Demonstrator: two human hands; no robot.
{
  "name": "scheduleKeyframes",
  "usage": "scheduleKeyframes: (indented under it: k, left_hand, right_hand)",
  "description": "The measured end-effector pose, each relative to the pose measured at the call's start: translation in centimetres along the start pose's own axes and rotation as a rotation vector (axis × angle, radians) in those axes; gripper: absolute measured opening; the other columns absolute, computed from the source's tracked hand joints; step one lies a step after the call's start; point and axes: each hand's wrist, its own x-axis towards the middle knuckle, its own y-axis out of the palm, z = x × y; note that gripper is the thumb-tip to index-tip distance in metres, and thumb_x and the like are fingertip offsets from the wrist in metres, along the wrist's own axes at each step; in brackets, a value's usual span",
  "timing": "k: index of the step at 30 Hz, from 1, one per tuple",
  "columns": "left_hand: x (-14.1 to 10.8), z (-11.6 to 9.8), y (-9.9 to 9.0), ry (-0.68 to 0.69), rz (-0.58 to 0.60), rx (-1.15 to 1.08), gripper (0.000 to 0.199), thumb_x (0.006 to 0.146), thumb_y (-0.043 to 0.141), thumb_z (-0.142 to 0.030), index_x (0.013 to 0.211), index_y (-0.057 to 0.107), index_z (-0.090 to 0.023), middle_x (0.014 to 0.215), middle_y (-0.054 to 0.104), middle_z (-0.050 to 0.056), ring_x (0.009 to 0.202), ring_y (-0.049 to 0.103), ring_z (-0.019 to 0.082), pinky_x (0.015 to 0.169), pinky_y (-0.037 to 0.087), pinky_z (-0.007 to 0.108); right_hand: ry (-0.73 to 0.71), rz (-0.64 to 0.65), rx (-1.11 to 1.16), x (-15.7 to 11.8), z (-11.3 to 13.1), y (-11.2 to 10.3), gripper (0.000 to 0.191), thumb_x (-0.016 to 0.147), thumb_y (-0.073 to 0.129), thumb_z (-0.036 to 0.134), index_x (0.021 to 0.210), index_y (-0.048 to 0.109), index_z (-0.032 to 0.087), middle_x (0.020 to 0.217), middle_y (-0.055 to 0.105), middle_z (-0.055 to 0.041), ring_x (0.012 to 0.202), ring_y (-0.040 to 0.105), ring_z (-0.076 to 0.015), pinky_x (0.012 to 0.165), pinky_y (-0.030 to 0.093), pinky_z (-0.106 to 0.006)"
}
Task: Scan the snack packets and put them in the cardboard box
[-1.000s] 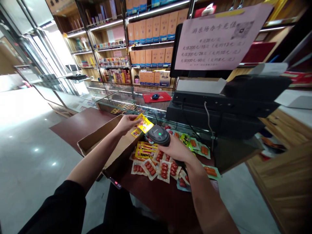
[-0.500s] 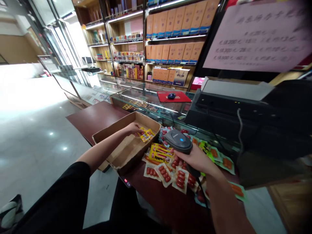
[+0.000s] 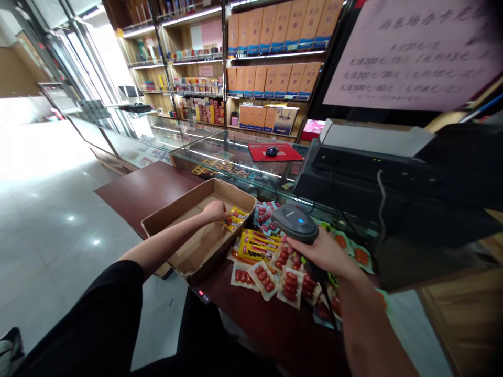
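Note:
My left hand (image 3: 216, 210) is closed inside a shallow cardboard box (image 3: 192, 263), at small yellow packets (image 3: 234, 219) by the box's right side; its fingertips are partly hidden, and what they grip cannot be made out. In my right hand (image 3: 320, 251) is a dark grey handheld scanner (image 3: 294, 222) with a blue light on top, its cable hanging down. The scanner is above a spread of snacks: larger yellow packs (image 3: 257, 245) beside the box, and clear packs of red sausages (image 3: 290, 287) nearer the front edge.
A dark red tabletop (image 3: 157, 183) extends behind and left of the box. Beyond it runs a glass counter with a red mat (image 3: 257, 153) and a mouse (image 3: 271, 151). Black equipment (image 3: 346, 175) stands at the right.
My left hand has closed more and turned at the yellow packets. The scanner in my right hand has shifted slightly right. The whole view has moved a little.

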Motion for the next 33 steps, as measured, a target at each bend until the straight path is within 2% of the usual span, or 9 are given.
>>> scheduleKeyframes:
  k: [3, 7, 12, 15, 17, 20, 24, 28, 33]
  left_hand:
    - [-0.5, -1.8, -1.0, 0.107, -0.119, 0.116, 0.025, 0.068, 0.073, -0.042, 0.07, 0.069, -0.017, 0.082, 0.07, 0.012, 0.085, 0.065, 0.027, 0.071, 0.046, 0.029]
    - [-2.8, -6.4, -1.5, 0.307, -0.17, 0.113, 0.024, 0.076, 0.066, -0.041, 0.079, 0.07, -0.018, 0.086, 0.07, 0.01, 0.082, 0.063, 0.023, 0.07, 0.044, 0.027]
    - [-6.8, -12.5, 0.1, 0.664, -0.032, 0.092, 0.019, 0.079, 0.066, -0.033, 0.089, 0.069, -0.018, 0.088, 0.068, 0.007, 0.079, 0.062, 0.02, 0.071, 0.044, 0.026]
    - [-8.4, -14.6, 1.9, 0.896, 0.079, 0.204, 0.023, 0.081, 0.065, -0.031, 0.1, 0.069, -0.019, 0.106, 0.065, 0.009, 0.095, 0.061, 0.022, 0.082, 0.045, 0.029]
    - [-9.1, -15.4, 3.3, 0.975, 0.175, 0.321, 0.028, 0.08, 0.067, -0.033, 0.106, 0.069, -0.021, 0.111, 0.063, 0.009, 0.102, 0.059, 0.023, 0.087, 0.045, 0.03]
    - [-10.1, -15.7, 5.3, 0.956, 0.261, 0.505, 0.047, 0.073, 0.075, -0.041, 0.115, 0.065, -0.02, 0.111, 0.061, 0.011, 0.103, 0.058, 0.027, 0.086, 0.047, 0.034]
    - [-11.2, -15.5, 7.2, 0.902, 0.196, 0.662, 0.072, 0.067, 0.079, -0.045, 0.126, 0.054, -0.012, 0.121, 0.054, 0.018, 0.111, 0.052, 0.032, 0.091, 0.046, 0.038]
    - [-11.7, -15.4, 7.9, 0.879, 0.161, 0.692, 0.065, 0.072, 0.076, -0.036, 0.127, 0.049, -0.014, 0.123, 0.052, 0.016, 0.111, 0.051, 0.029, 0.092, 0.045, 0.037]
    - [-10.8, -15.4, 7.7, 0.878, 0.201, 0.576, 0.061, 0.07, 0.076, -0.031, 0.123, 0.053, -0.013, 0.121, 0.054, 0.017, 0.109, 0.055, 0.029, 0.091, 0.047, 0.037]
  right_hand:
    - [-0.066, -0.051, -0.042, -0.9, 0.0, -1.1, 0.02, 0.074, 0.067, 0.041, 0.069, 0.061, 0.023, 0.054, 0.064, -0.0018, 0.048, 0.061, -0.019, 0.048, 0.052, -0.031]
    - [-0.105, -0.091, -0.074, -2.5, 0.0, -2.8, 0.019, 0.074, 0.067, 0.04, 0.07, 0.062, 0.021, 0.052, 0.062, -0.0008, 0.048, 0.059, -0.0186, 0.052, 0.051, -0.032]
    - [-0.111, -0.12, -0.049, -4.4, -0.3, -4.6, 0.018, 0.076, 0.067, 0.039, 0.075, 0.065, 0.02, 0.054, 0.063, -0.0011, 0.05, 0.059, -0.0174, 0.052, 0.049, -0.03]
    - [-0.137, -0.116, -0.022, -5.5, -0.1, -5.5, 0.018, 0.076, 0.067, 0.038, 0.071, 0.064, 0.021, 0.053, 0.063, -0.0005, 0.049, 0.058, -0.0166, 0.051, 0.049, -0.029]
    - [-0.156, -0.123, -0.015, -6.2, 0.2, -6.0, 0.018, 0.075, 0.067, 0.038, 0.069, 0.063, 0.022, 0.052, 0.062, 0.0001, 0.048, 0.058, -0.0163, 0.05, 0.048, -0.028]
    - [-0.17, -0.133, 0.014, -7.0, 0.4, -6.6, 0.015, 0.074, 0.067, 0.036, 0.07, 0.063, 0.022, 0.053, 0.063, 0.0007, 0.049, 0.06, -0.0164, 0.05, 0.049, -0.028]
    - [-0.185, -0.128, 0.038, -7.5, 0.2, -7.0, 0.014, 0.075, 0.066, 0.036, 0.071, 0.062, 0.023, 0.055, 0.064, 0.0007, 0.051, 0.061, -0.0174, 0.052, 0.049, -0.029]
    - [-0.212, -0.108, 0.042, -7.6, -0.1, -7.2, 0.016, 0.076, 0.065, 0.037, 0.07, 0.062, 0.022, 0.054, 0.063, 0.0004, 0.051, 0.06, -0.0167, 0.052, 0.048, -0.029]
    - [-0.21, -0.09, 0.06, -7.7, 0.2, -7.3, 0.015, 0.076, 0.065, 0.036, 0.069, 0.061, 0.023, 0.053, 0.062, 0.0008, 0.05, 0.059, -0.0162, 0.052, 0.048, -0.028]
